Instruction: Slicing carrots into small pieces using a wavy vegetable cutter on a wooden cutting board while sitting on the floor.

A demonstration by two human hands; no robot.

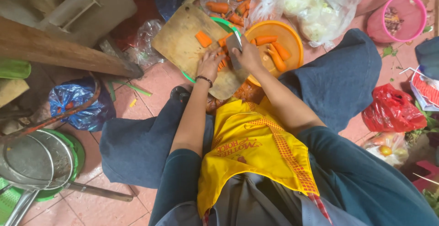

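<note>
right hand (249, 54): clenched on the handle of a cleaver (234, 45); blade flat-on to camera, edge down on the carrot pieces (222, 52) just left of the knuckles.
left hand (209, 63): fingers curled, pressing on those carrot pieces beside the blade; looks like pinning them so they don't roll. Whether it actually pinches one, cannot tell.
cutting board (183, 43): under both hands, resting on a green basin (219, 21), probably for height. One cut carrot chunk (203, 38) sits up-left of the left hand, apart from the blade.
orange bowl (292, 41): just right of the right hand, holds peeled carrots (274, 50); within easy reach.
bag of carrots (233, 2): beyond both hands, past the board.
yellow apron (251, 143): below the forearms, over the lap.
</note>
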